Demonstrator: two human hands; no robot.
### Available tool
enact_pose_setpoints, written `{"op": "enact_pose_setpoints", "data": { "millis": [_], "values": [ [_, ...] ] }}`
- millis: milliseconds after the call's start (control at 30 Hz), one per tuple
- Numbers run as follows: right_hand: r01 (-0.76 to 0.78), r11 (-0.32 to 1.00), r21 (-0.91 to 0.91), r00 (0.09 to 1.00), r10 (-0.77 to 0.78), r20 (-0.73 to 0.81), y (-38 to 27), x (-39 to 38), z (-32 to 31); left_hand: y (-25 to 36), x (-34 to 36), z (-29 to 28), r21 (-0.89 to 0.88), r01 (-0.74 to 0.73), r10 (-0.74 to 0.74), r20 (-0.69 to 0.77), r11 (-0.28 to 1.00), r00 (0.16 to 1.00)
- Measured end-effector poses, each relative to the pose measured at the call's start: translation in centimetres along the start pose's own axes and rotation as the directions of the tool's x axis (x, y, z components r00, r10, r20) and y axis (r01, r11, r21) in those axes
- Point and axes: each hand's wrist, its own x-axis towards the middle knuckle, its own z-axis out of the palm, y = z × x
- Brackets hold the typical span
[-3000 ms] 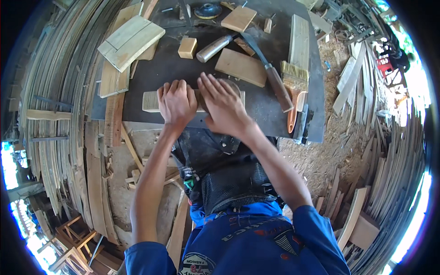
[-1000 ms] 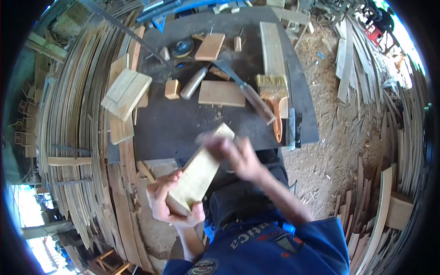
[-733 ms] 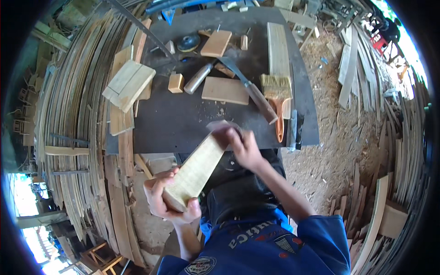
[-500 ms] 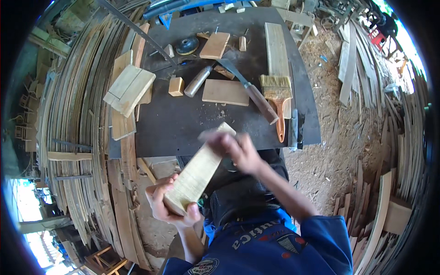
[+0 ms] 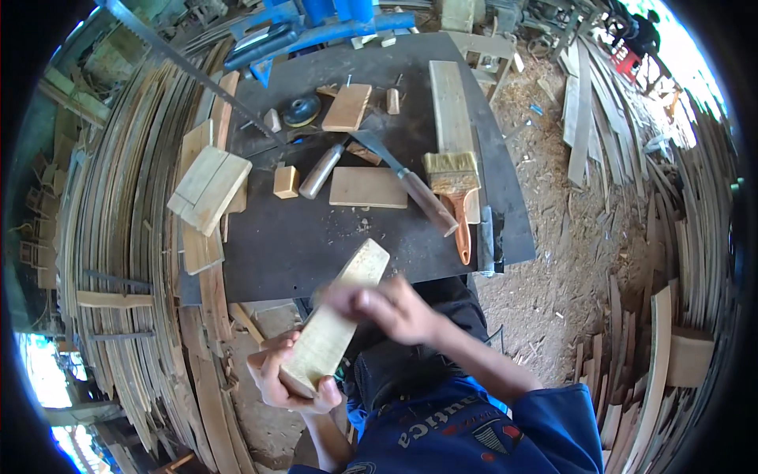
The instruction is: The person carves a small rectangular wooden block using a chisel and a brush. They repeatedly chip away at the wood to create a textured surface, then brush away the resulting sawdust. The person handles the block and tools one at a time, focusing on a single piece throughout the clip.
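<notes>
My left hand (image 5: 290, 378) grips the lower end of a pale wooden block (image 5: 320, 347), thumb on one side and fingers on the other. The block slants up and away over my lap, its far end near the table's front edge. Across its broad upper face lies my right hand (image 5: 395, 310), fingers closed and smeared by motion. Something brownish and blurred shows under those fingers against the wood; its kind cannot be made out. On the table beyond are a flat wooden piece (image 5: 368, 187), a chisel with a wooden handle (image 5: 426, 201) and a wide paintbrush (image 5: 454, 178).
The dark table (image 5: 260, 253) also carries a small wooden cube (image 5: 286, 182), a second wooden-handled tool (image 5: 322, 171), a round dark disc (image 5: 301, 110) and a long board (image 5: 450, 103). A grooved wooden block (image 5: 209, 189) sits at the left edge. Stacked planks (image 5: 118, 237) line the left side.
My right hand has slid down the block toward my left hand, baring its far end. The table and its things appear slightly lower and more to the left as the view shifts.
</notes>
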Motion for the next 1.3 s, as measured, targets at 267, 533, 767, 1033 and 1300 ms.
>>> {"op": "enact_pose_setpoints", "data": {
  "millis": [267, 533, 767, 1033, 1300],
  "values": [
    [0.119, 0.991, -0.064, 0.993, -0.118, 0.01, -1.3, -1.1, 0.8, -0.4, 0.5, 0.3, 0.004, -0.061, 0.061, -0.001, 0.998, 0.998],
    [0.037, 0.994, -0.102, 0.998, -0.031, 0.053, -3.4, 2.3, 1.4, 2.4, 3.5, 2.5, -0.271, 0.154, -0.137, 0.079, 0.95, 0.987],
    [0.187, 0.975, -0.119, 0.972, -0.167, 0.164, -8.7, 4.1, 1.4, 6.0, 4.6, 3.4, -0.294, 0.328, -0.336, 0.024, 0.898, 0.942],
    [0.119, 0.94, -0.319, 0.988, -0.081, 0.128, -11.2, 2.3, 0.0, 2.0, 6.5, 1.1, -0.113, -0.017, 0.061, 0.404, 0.993, 0.913],
    [0.058, 0.941, -0.334, 0.971, -0.132, -0.202, -11.6, 2.0, 1.0, 1.0, 5.2, 3.8, -0.548, 0.345, -0.059, 0.472, 0.762, 0.879]
  ]
}}
